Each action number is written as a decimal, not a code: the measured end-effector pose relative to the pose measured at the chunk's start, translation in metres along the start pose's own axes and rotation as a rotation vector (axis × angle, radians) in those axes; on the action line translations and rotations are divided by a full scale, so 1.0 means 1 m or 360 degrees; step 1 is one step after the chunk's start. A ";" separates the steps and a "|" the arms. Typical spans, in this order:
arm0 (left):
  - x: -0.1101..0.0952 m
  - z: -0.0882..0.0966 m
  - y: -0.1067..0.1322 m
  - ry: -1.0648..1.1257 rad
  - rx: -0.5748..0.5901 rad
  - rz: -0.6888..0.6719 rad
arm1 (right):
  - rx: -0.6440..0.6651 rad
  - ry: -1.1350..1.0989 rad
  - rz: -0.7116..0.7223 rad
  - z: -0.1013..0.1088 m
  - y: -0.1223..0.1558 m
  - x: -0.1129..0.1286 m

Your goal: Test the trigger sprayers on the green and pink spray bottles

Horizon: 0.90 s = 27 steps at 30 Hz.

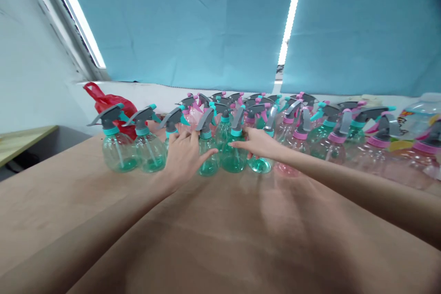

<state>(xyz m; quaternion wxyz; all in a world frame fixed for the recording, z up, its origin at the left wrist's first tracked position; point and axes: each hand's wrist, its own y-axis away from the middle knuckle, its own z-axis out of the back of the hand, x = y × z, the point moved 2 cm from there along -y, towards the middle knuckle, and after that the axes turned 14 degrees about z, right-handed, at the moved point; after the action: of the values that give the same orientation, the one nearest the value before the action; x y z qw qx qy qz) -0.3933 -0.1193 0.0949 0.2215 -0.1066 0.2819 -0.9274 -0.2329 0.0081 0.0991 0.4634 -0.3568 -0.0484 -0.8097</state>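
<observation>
Several clear spray bottles with grey triggers stand in rows at the far side of a brown table (pixel 213 239); some are teal-tinted with teal collars, others pink. My left hand (pixel 184 156) lies with fingers spread against the front row, covering one teal bottle (pixel 171 124), its thumb stretched across another teal bottle (pixel 207 165). My right hand (pixel 260 143) reaches in beside it, thumb extended onto a teal bottle (pixel 234 158), and its fingers disappear among the bottles behind. Neither hand has lifted a bottle.
Two teal bottles (pixel 117 151) stand at the row's left end, in front of a red plastic bag (pixel 106 98). Pink bottles (pixel 330 147) fill the right side. Blue blinds (pixel 179 23) hang behind. A wooden ledge (pixel 20 140) sits at left.
</observation>
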 end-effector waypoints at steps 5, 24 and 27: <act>-0.001 -0.001 0.001 0.0020 -0.0032 0.0000 | 0.0020 0.0020 0.0049 0.001 0.002 0.003; 0.003 0.033 0.048 0.0021 -0.0146 0.0000 | 0.0055 0.0181 0.0160 0.004 0.029 0.012; -0.001 0.041 0.058 0.0205 0.0029 -0.0017 | 0.0038 0.0253 0.0203 0.005 0.044 0.015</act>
<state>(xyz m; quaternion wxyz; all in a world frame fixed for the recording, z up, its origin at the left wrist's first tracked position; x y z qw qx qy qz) -0.3587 -0.1808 0.0954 0.1991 -0.0461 0.2865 -0.9360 -0.2008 -0.0256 0.1014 0.5207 -0.2881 0.0016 -0.8037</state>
